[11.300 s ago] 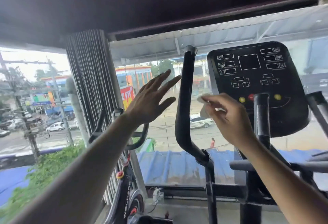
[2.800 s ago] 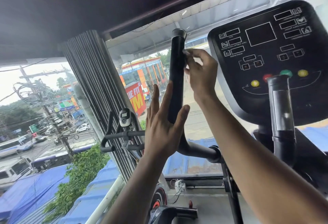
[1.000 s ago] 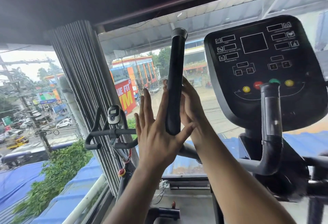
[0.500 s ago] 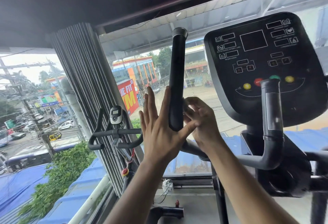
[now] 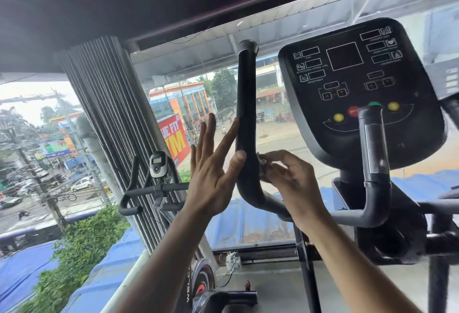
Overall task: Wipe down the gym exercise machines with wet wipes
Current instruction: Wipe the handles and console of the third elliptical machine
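Both hands flank smooth black tubular handlebar; crumpled wipe, apparently.

The concrete floor carries the elliptical's black post and, further left, a bike base with its flywheel. A white plug with a trailing cable lies near the window wall.
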`<state>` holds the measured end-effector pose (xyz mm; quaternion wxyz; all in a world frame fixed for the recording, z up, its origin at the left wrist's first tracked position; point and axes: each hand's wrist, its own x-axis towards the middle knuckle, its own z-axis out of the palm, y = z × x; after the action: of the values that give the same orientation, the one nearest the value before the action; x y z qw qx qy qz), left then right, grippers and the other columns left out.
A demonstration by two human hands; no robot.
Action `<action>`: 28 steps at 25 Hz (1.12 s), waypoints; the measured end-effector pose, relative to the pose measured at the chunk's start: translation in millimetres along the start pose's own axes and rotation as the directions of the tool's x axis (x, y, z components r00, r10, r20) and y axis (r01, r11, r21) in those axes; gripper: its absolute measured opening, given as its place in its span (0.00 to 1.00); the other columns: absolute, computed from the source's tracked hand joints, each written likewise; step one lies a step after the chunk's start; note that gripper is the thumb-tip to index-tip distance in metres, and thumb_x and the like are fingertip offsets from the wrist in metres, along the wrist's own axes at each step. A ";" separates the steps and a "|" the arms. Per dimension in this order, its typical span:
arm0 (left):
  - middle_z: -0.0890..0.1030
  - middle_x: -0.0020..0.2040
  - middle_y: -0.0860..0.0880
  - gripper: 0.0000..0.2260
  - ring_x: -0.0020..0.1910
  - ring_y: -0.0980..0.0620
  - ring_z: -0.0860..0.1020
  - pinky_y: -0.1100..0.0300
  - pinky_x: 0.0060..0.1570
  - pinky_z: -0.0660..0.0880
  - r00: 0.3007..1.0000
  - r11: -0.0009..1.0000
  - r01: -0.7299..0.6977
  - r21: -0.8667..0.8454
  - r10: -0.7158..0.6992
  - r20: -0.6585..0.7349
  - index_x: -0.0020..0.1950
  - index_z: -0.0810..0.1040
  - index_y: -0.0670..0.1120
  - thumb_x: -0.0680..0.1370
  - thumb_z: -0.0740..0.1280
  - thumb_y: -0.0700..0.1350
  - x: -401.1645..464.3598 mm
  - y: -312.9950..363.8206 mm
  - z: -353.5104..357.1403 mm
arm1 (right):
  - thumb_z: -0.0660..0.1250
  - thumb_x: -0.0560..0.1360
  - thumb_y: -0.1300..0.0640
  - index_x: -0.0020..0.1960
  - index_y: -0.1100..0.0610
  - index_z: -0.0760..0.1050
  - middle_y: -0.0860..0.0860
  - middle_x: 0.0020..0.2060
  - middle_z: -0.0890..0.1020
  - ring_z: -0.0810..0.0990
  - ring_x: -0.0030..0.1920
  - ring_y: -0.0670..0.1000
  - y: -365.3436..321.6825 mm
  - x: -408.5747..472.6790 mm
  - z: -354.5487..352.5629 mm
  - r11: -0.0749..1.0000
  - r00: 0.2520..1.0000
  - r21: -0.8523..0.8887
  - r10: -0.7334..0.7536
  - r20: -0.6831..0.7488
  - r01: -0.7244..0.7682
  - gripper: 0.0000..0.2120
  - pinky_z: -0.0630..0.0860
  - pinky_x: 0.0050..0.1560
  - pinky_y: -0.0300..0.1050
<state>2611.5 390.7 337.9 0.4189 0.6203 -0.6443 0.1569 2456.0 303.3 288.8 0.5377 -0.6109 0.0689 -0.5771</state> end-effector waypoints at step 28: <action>0.53 0.86 0.44 0.25 0.85 0.43 0.47 0.36 0.80 0.53 0.807 0.764 -0.578 -0.287 0.586 -0.068 0.78 0.73 0.53 0.86 0.54 0.64 148.3 -32.2 28.3 | 0.68 0.78 0.71 0.57 0.64 0.82 0.54 0.56 0.82 0.79 0.55 0.57 -59.1 -25.3 65.2 -0.088 0.854 -0.909 -0.316 0.414 0.408 0.10 0.76 0.61 0.48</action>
<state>2649.6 265.4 419.6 0.4285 0.3224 -0.8261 0.1734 2466.8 383.1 332.3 -0.2094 -0.8194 0.2609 -0.4655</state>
